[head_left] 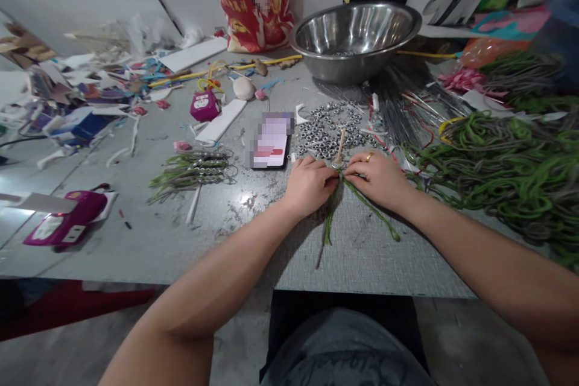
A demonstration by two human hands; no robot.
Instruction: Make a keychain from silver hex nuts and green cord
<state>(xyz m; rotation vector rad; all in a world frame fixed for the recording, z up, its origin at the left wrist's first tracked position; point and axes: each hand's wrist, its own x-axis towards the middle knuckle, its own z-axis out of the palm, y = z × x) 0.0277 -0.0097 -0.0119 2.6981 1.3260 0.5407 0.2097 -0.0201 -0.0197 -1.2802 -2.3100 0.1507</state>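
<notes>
My left hand (309, 184) and my right hand (379, 176) meet at the middle of the grey table (253, 235), fingers closed and pinching green cords (362, 205) whose loose ends trail toward me. A ring shows on my right hand. Just beyond my fingers stands a small wooden stick (340, 146) amid a pile of metal nuts (323, 129).
A phone (271, 140) lies left of the nuts. A steel bowl (355, 36) sits at the back, a heap of green cords (506, 169) at right, and a finished cord bundle with nuts (196, 172) at left. Magenta boxes (67, 223) and paper scraps clutter the left side.
</notes>
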